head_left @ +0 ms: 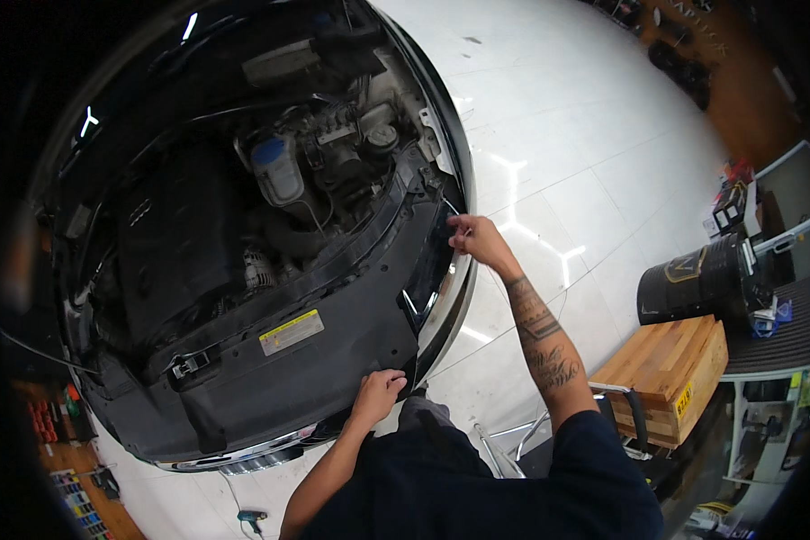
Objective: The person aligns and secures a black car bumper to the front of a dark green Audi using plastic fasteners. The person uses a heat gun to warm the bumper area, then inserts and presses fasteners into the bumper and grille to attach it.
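Showing one car [252,387], nose toward the wearer, with its engine bay [180,216] exposed and its headlight [434,247] seated in the front corner on the wearer's right, between wing and bumper. Right hand [477,241]: at the upper outer edge of the headlight, thumb and fingers drawn together; whether anything thin is pinched there cannot be told. Left hand [381,394]: at the front edge of the black radiator cover [351,355], near the lower end of the headlight, fingers bent; a grip on something cannot be confirmed. Condition of work, as judged: access is achieved, the engine bay being uncovered and both hands being at the lamp corner; the handling of the headlight appears under way and unfinished, and how much of its surface is dealt with cannot be read. Fittings in place: radiator cover, bearing a yellow-and-white label [291,332]; bonnet latch [189,365]; pale fluid reservoir [282,180] with blue cap [268,150]; chrome trim along the nose. Surroundings: teal heat gun or similar corded tool [253,517] on the white tiled floor [549,171], lower left; slatted wooden box [652,360] and black drum [679,288], both to the right, well apart from the car.
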`<action>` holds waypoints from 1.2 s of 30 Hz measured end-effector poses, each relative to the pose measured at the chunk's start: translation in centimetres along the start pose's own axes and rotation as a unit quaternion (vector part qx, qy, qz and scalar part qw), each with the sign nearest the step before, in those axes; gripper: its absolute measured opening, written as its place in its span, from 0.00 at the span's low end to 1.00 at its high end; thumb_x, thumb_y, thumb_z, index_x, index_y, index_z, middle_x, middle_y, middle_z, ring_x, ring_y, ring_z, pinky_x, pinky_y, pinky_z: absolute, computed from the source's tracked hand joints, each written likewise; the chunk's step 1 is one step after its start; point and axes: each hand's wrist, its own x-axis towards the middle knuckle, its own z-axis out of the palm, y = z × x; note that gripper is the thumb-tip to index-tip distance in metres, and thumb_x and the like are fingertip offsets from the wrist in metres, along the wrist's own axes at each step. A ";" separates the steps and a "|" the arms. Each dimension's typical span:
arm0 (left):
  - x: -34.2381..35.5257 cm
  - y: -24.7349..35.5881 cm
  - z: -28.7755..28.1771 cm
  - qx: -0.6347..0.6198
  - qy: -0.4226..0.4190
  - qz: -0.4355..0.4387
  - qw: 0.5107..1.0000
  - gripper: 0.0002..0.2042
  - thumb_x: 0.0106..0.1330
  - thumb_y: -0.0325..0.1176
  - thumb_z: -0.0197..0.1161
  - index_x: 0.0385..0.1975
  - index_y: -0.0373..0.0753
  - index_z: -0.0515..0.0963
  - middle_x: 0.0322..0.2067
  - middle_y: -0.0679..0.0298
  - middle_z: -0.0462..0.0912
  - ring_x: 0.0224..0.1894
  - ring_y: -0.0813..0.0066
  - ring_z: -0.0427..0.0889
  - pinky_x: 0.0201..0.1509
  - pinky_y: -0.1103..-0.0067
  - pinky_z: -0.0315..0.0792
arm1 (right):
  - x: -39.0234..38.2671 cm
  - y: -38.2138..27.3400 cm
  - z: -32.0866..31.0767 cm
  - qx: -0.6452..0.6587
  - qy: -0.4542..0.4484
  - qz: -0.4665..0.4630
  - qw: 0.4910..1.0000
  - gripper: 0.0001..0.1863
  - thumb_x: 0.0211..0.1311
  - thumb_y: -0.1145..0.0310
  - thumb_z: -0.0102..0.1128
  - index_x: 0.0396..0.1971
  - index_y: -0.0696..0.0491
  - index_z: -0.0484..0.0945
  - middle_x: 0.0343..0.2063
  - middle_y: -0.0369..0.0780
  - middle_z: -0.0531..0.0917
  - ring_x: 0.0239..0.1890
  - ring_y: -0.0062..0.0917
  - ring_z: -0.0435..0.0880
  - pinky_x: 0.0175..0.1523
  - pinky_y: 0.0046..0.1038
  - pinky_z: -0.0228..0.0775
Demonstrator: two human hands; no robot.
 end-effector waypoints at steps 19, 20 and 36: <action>3.8 4.4 -1.6 0.075 0.109 0.014 0.991 0.32 0.64 0.32 0.62 0.68 0.43 0.57 0.31 0.42 0.82 0.35 0.38 0.80 0.43 0.56 0.73 | 10.0 0.0 -2.0 0.279 -0.196 0.198 0.919 0.30 0.51 0.80 0.65 0.55 0.68 0.63 0.30 0.41 0.81 0.23 0.23 0.81 0.29 0.23 0.78; 5.0 4.8 -2.1 0.084 0.130 0.023 0.988 0.32 0.64 0.32 0.62 0.68 0.42 0.57 0.31 0.41 0.82 0.35 0.38 0.80 0.43 0.56 0.74 | 10.3 0.1 -2.2 0.270 -0.204 0.198 0.920 0.30 0.51 0.80 0.65 0.54 0.68 0.64 0.30 0.41 0.81 0.23 0.23 0.81 0.29 0.23 0.78; 13.6 7.9 -6.1 0.169 0.209 -0.038 0.963 0.15 0.66 0.31 0.59 0.50 0.35 0.69 0.35 0.40 0.82 0.42 0.39 0.81 0.46 0.55 0.74 | 10.3 3.2 -2.8 0.446 -0.254 0.193 0.836 0.18 0.53 0.79 0.65 0.44 0.59 0.74 0.26 0.35 0.80 0.22 0.20 0.78 0.26 0.21 0.73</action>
